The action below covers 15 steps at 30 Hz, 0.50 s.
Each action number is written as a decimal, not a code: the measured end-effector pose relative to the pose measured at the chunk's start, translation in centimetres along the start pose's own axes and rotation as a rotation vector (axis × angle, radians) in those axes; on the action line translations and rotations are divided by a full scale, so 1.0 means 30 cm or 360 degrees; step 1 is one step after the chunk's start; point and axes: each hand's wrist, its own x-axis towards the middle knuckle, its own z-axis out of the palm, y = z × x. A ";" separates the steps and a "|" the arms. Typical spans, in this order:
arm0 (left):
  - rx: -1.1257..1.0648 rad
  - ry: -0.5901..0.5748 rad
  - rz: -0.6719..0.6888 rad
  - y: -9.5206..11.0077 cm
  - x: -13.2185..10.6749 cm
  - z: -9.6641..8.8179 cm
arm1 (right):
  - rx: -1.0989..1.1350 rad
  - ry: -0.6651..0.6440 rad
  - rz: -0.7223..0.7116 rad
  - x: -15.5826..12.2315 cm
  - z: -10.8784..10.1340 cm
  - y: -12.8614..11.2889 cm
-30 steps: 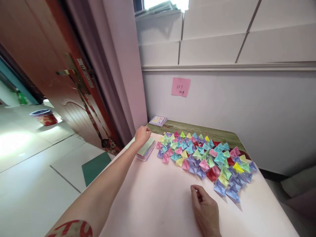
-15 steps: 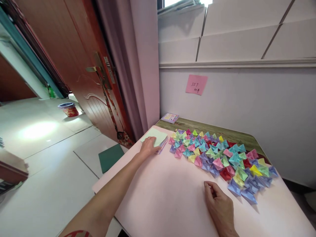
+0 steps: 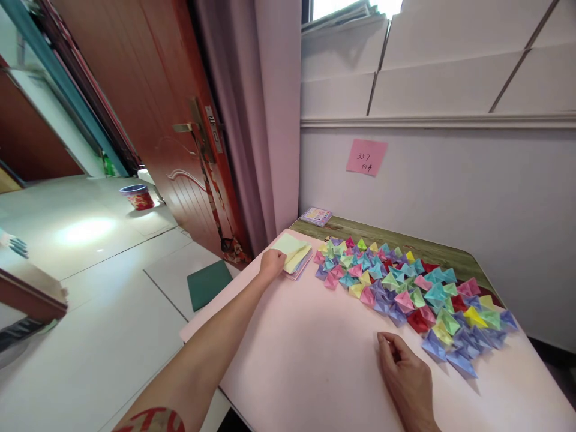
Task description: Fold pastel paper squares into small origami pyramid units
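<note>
At the far left corner of the pink tabletop (image 3: 310,336) lies a stack of coloured paper squares (image 3: 300,267). My left hand (image 3: 272,264) pinches the near left corner of the pale green top sheet (image 3: 288,242) and lifts it, so the sheet curls and yellow paper shows below. My right hand (image 3: 407,375) rests on the table at the near right, fingers curled with thumb and forefinger together; whether anything is between them I cannot make out. Many small folded paper boats (image 3: 405,288) in several colours spread across the right side, beyond my right hand.
A small packet of printed cards (image 3: 316,216) sits on the green wooden strip (image 3: 373,231) against the wall. A pink note (image 3: 366,157) sticks to the wall. Left of the table are a wooden door (image 3: 148,120), a dark green sheet (image 3: 209,285) and a red bin (image 3: 138,197) on the floor.
My left hand has gone from lying spread on the stack to pinching and lifting the top sheet's corner. My right hand has stayed in place; the view has shifted slightly left.
</note>
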 end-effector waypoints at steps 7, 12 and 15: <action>-0.0393 0.0082 -0.0264 -0.041 0.026 0.020 | 0.0001 0.0026 -0.0068 -0.001 0.001 0.002; -0.0597 0.0018 -0.0324 -0.038 0.033 0.015 | -0.0014 0.0011 -0.0064 -0.001 -0.009 -0.009; -0.0612 0.0058 -0.0335 -0.024 0.036 0.005 | 0.0004 0.0031 -0.0090 0.000 -0.008 -0.009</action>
